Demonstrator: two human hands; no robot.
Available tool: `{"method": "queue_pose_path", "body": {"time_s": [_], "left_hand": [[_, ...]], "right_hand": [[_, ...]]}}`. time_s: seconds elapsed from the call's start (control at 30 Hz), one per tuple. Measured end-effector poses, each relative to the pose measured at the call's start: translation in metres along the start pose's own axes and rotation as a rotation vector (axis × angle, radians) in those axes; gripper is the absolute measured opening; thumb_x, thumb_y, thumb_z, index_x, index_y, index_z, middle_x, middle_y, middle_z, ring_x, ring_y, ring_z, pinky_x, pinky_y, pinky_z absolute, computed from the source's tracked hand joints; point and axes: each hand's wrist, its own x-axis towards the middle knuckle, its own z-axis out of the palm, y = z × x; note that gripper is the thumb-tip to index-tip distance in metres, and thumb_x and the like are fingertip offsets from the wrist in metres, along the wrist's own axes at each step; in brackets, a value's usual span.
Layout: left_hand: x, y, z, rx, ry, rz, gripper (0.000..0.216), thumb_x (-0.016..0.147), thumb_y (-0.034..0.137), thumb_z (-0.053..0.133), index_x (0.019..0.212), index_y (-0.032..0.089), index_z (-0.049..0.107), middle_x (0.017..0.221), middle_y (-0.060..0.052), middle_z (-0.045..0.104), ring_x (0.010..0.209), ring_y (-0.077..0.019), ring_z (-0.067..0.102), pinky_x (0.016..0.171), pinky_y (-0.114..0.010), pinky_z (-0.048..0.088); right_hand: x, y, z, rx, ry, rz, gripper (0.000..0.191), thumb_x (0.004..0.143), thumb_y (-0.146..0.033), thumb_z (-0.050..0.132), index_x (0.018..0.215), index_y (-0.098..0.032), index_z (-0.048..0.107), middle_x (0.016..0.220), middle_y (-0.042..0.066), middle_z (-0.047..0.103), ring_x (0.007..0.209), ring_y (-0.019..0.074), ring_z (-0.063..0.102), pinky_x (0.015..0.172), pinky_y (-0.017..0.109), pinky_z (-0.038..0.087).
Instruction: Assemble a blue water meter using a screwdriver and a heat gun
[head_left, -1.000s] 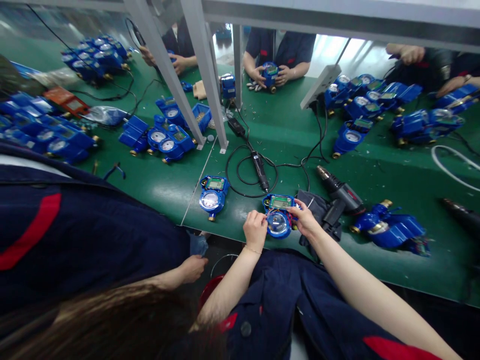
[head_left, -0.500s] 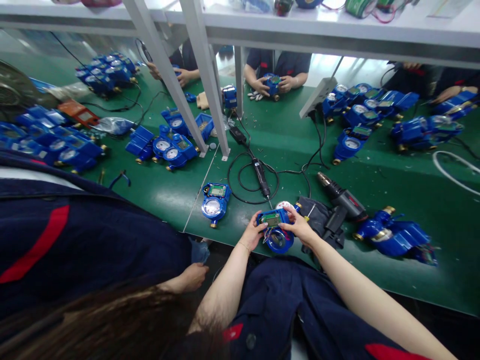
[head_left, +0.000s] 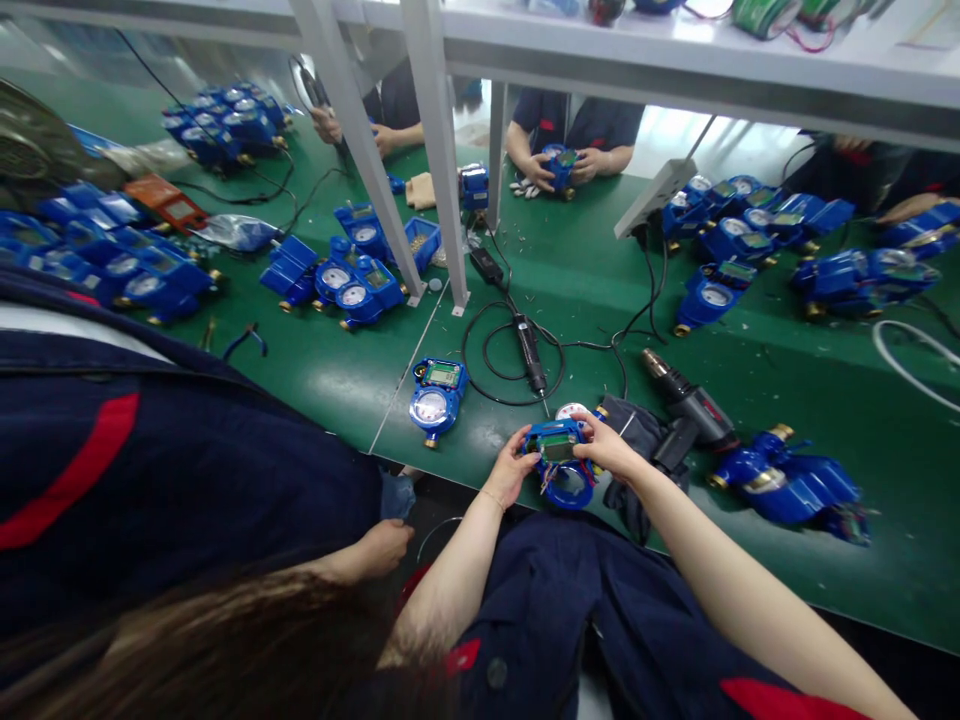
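Observation:
A blue water meter housing [head_left: 561, 464] with a small green display and loose coloured wires is lifted just above the near edge of the green table [head_left: 750, 380]. My left hand [head_left: 514, 462] grips its left side, fingers curled. My right hand [head_left: 611, 447] grips its right side, fingers wrapped over the top. A round white dial [head_left: 571, 410] lies on the table just behind the housing. A finished blue meter [head_left: 437, 396] rests to the left.
An electric screwdriver [head_left: 529, 353] with coiled cable lies behind. A black heat gun [head_left: 686, 405] on dark cloth sits right, then another blue meter [head_left: 787, 482]. Several meters are heaped far left and right. A co-worker's hand [head_left: 382, 545] is lower left; others work opposite.
The meter housing has come up off the dial part, which stays on the table, and tilted toward me. Both hands shifted to grip its sides. The view moved slightly.

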Motion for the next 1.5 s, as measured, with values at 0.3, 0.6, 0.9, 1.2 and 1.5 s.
{"method": "queue_pose_path", "body": {"time_s": [0.3, 0.6, 0.9, 1.2, 1.5], "left_hand": [[0.004, -0.008, -0.001, -0.003, 0.020, 0.028, 0.054, 0.058, 0.013, 0.069, 0.109, 0.026, 0.057, 0.103, -0.003, 0.056, 0.087, -0.0138, 0.054, 0.080, -0.029, 0.043], [0.006, -0.016, 0.003, 0.035, -0.001, 0.042, 0.073, 0.052, 0.012, 0.076, 0.119, 0.024, 0.050, 0.104, -0.006, 0.061, 0.092, -0.0164, 0.056, 0.094, -0.037, 0.037], [0.006, -0.036, 0.000, 0.013, 0.154, 0.118, 0.071, 0.050, 0.020, 0.079, 0.116, 0.025, 0.050, 0.101, -0.004, 0.062, 0.088, -0.0150, 0.058, 0.088, -0.033, 0.042], [-0.015, -0.019, -0.016, 0.055, 0.506, 0.081, 0.063, 0.071, 0.042, 0.062, 0.126, 0.022, 0.039, 0.110, -0.016, 0.057, 0.083, -0.0203, 0.064, 0.084, -0.040, 0.043], [-0.140, 0.011, -0.015, 0.192, 0.942, 0.354, 0.034, 0.084, 0.039, 0.046, 0.105, 0.013, 0.053, 0.105, -0.008, 0.057, 0.092, -0.0175, 0.056, 0.081, -0.039, 0.047]], "right_hand": [[-0.008, -0.001, 0.002, -0.256, 0.122, -0.037, 0.051, 0.056, -0.023, 0.064, 0.106, -0.029, 0.056, 0.082, 0.000, 0.058, 0.082, 0.0217, 0.053, 0.084, 0.038, 0.038], [-0.011, 0.019, -0.010, -0.240, -0.028, -0.117, 0.065, 0.058, -0.025, 0.059, 0.121, -0.021, 0.045, 0.102, 0.004, 0.057, 0.098, 0.0224, 0.053, 0.092, 0.037, 0.037], [-0.010, 0.033, -0.019, -0.021, -0.178, -0.176, 0.067, 0.064, -0.038, 0.057, 0.125, -0.018, 0.039, 0.118, 0.009, 0.052, 0.110, 0.0209, 0.049, 0.093, 0.034, 0.041], [-0.005, 0.064, -0.036, -0.016, -0.172, -0.224, 0.037, 0.068, -0.028, 0.056, 0.103, -0.015, 0.057, 0.105, 0.008, 0.060, 0.098, 0.0192, 0.055, 0.091, 0.036, 0.041], [0.004, 0.108, -0.059, -0.232, -0.213, -0.174, 0.022, 0.084, -0.030, 0.052, 0.095, -0.012, 0.057, 0.089, 0.004, 0.060, 0.082, 0.0140, 0.057, 0.077, 0.034, 0.046]]}}
